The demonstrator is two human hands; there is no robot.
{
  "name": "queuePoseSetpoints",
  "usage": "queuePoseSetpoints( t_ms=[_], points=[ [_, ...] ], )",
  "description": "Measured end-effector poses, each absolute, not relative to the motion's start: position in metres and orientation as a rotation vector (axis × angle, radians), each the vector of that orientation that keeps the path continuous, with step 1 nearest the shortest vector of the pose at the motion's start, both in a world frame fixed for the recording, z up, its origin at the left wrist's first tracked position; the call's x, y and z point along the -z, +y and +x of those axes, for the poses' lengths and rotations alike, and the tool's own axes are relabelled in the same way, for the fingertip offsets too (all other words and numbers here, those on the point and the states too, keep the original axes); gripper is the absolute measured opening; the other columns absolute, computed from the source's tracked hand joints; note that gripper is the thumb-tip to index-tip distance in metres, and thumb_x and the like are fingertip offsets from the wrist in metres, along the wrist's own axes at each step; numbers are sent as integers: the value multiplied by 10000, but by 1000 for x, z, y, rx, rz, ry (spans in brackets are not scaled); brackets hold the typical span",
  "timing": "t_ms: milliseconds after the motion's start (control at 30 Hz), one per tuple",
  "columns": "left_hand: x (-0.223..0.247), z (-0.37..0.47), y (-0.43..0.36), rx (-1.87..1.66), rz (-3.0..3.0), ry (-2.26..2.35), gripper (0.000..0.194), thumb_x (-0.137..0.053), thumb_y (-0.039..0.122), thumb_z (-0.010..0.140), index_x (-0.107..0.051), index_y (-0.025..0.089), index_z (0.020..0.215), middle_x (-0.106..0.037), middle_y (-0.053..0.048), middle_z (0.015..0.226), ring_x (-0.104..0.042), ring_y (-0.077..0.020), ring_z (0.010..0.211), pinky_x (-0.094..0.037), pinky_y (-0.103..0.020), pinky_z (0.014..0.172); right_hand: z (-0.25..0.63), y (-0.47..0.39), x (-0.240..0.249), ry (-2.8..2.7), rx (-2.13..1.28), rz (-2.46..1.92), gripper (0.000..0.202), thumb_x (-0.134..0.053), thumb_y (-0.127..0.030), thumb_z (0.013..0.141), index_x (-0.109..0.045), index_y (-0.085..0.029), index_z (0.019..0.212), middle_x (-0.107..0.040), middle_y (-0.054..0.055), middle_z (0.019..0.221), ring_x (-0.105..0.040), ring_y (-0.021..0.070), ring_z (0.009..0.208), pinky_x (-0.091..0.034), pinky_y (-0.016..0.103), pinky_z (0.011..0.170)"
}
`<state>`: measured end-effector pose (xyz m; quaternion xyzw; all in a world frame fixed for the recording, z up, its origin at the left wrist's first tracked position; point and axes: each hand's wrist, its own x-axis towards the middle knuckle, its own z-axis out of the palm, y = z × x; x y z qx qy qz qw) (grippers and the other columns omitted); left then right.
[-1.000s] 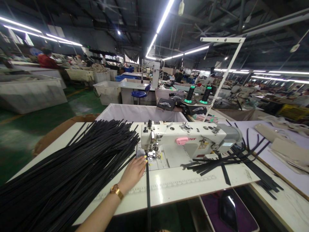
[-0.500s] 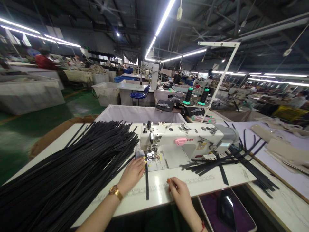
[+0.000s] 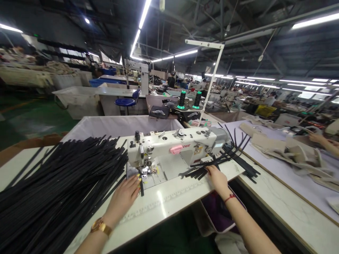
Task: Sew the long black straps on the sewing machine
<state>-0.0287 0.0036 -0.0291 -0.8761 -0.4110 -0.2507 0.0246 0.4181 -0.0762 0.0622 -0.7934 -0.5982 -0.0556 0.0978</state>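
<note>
My left hand (image 3: 124, 195) lies with its fingers stretched out flat beside the needle area of the white sewing machine (image 3: 169, 146). Its fingertips touch a narrow black strip (image 3: 142, 188), whose near end sticks out toward me from the presser foot (image 3: 146, 170). My right hand (image 3: 217, 179) is at the loose black strips (image 3: 194, 173) right of the machine, thumb and fingertips closed on one of them. Exactly which strip it pinches is hard to make out. A big heap of black strips (image 3: 71, 173) covers the table's left side.
A wrench (image 3: 181, 175) rests by the strips on the right. Two black thread cones (image 3: 182, 100) stand behind the machine. A lined bin (image 3: 116, 125) is beyond the table. At far right, another person's hand (image 3: 316, 137) is near beige fabric pieces (image 3: 296, 150).
My right hand has moved from the front of the table rightward onto the loose strips. The strip under my left hand now sticks out less toward me. The view has turned right.
</note>
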Motion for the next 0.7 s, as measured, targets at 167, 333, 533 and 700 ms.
queuePoseSetpoints(
  t_ms=[167, 333, 533, 700],
  points=[
    [19, -25, 1, 841, -2719, -1308, 335, -482, 292, 950, -624, 210, 1243, -599, -85, 1329, -537, -285, 1246, -436, -519, 1058, 439, -66, -65, -2001, 175, -2346, 433, -336, -68, 891, -629, -200, 1181, -629, 118, 1273, -704, 210, 875, -474, 302, 675],
    [8, -22, -2, 777, -2704, -1336, 320, -460, 223, 951, -632, 194, 1220, -596, -83, 1334, -533, -269, 1246, -434, -510, 1061, 447, -54, -62, -2245, 312, -2342, 482, -300, -22, 861, -594, -177, 1210, -597, 133, 1309, -721, 223, 810, -509, 322, 637],
    [6, -21, -4, 734, -2704, -1365, 334, -451, 213, 956, -607, 196, 1251, -584, -84, 1347, -522, -269, 1258, -430, -526, 1057, 464, -45, -56, -2436, 483, -2260, 355, -312, -51, 876, -626, -168, 994, -610, 142, 1208, -717, 196, 695, -459, 286, 553],
    [6, -21, -4, 736, -2710, -1383, 333, -457, 192, 947, -604, 187, 1246, -574, -86, 1360, -512, -270, 1269, -418, -530, 1068, 471, -49, -63, -2428, 361, -2210, 344, -322, -67, 884, -624, -210, 965, -647, 82, 1121, -721, 197, 766, -462, 283, 576]
  ],
)
